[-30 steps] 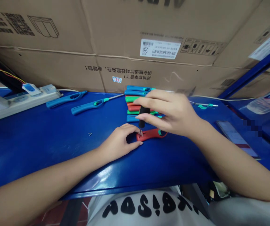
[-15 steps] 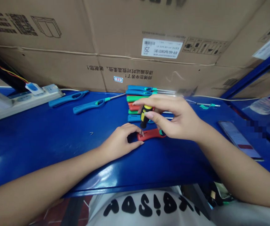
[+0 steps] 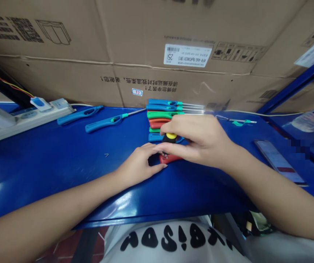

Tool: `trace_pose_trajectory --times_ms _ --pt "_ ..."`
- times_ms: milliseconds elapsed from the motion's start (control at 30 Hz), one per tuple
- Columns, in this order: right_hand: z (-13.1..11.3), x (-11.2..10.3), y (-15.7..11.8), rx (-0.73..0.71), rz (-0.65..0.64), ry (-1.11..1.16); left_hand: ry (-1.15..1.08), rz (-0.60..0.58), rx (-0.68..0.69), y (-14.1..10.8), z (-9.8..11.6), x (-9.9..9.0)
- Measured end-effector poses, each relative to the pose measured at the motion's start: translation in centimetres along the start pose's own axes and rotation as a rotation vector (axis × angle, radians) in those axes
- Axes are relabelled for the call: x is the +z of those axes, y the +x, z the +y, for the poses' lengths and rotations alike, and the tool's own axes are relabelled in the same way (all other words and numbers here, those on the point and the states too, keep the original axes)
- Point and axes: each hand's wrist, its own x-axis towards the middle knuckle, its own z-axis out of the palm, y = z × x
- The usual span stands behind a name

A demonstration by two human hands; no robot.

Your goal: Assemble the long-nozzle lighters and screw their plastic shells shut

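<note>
On the blue table lies a red long-nosed lighter [image 3: 171, 158], its left end held between the thumb and fingers of my left hand [image 3: 136, 164]. Above it, my right hand [image 3: 203, 140] is closed around a small black and yellow screwdriver [image 3: 170, 137], which points down at the lighter's handle. The screwdriver's tip and the lighter's right part are hidden by my right hand. Just behind is a stack of lighters in blue [image 3: 155, 137], green [image 3: 159, 114] and red [image 3: 157, 125], laid side by side with their metal nozzles to the right.
Farther left lie a blue lighter [image 3: 106, 123] and a blue casing [image 3: 78, 115] beside a white power strip [image 3: 27, 118]. A tiny metal piece [image 3: 106, 155] rests on the table [image 3: 63, 168]. To the right are a phone [image 3: 279, 162] and a loose nozzle part [image 3: 241, 121]. A cardboard box [image 3: 135, 44] stands behind.
My right hand has shifted lower on the screwdriver, its thumb and fingers now near the shaft and covering more of the red lighter. My left hand stays in place.
</note>
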Motion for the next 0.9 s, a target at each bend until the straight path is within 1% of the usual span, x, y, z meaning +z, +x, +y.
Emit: trace_pose_trajectory --times_ms 67,100,167,200,233,267,333,367,400,433,500,567,633,733,800,900 --pt "-0.7 -0.4 0.1 0.069 -0.009 -0.055 -0.003 -0.014 -0.010 0.1 0.1 -0.1" --pt "-1.0 -0.7 0.2 0.084 -0.034 -0.038 -0.004 -0.020 -0.010 0.1 0.1 -0.1" --pt "-1.1 -0.9 0.2 0.084 -0.086 0.076 -0.006 -0.025 -0.001 0.1 0.2 -0.2" --pt "-1.0 -0.8 0.2 0.082 -0.092 0.145 -0.010 -0.025 0.001 0.1 0.3 -0.2" --pt "-0.8 -0.6 0.1 0.083 -0.068 0.197 -0.014 -0.027 -0.001 0.1 0.3 -0.2" --pt "-0.6 -0.3 0.0 0.092 -0.011 0.222 -0.016 -0.026 -0.009 0.1 0.3 -0.2" --pt "-0.3 0.3 -0.2 0.114 0.104 0.215 -0.016 -0.026 -0.030 0.1 0.3 -0.1" --pt "-0.2 0.5 -0.3 0.124 0.122 0.210 -0.014 -0.025 -0.035 0.1 0.3 -0.1" --pt "-0.1 0.5 -0.4 0.138 0.109 0.211 -0.010 -0.022 -0.035 0.1 0.3 -0.1" --pt "-0.1 0.3 -0.3 0.152 0.068 0.223 -0.007 -0.020 -0.030 0.1 0.3 -0.1" --pt "0.0 -0.3 -0.2 0.163 -0.063 0.271 -0.001 -0.015 -0.019 0.1 0.3 -0.1" --pt "0.2 -0.9 0.0 0.126 -0.155 0.287 0.007 -0.010 -0.024 0.1 0.3 -0.1" --pt "0.4 -1.0 0.2 0.055 -0.164 0.226 0.019 -0.011 -0.024 0.1 0.3 -0.1" --pt "0.8 -0.6 0.2 -0.032 -0.112 0.059 0.036 -0.008 -0.005 0.1 0.4 -0.1" --pt "0.9 -0.4 0.1 -0.025 -0.145 0.007 0.041 -0.007 -0.004 0.1 0.5 -0.1" --pt "1.0 -0.6 -0.1 0.009 -0.202 0.069 0.041 -0.012 -0.007 0.1 0.5 -0.1"
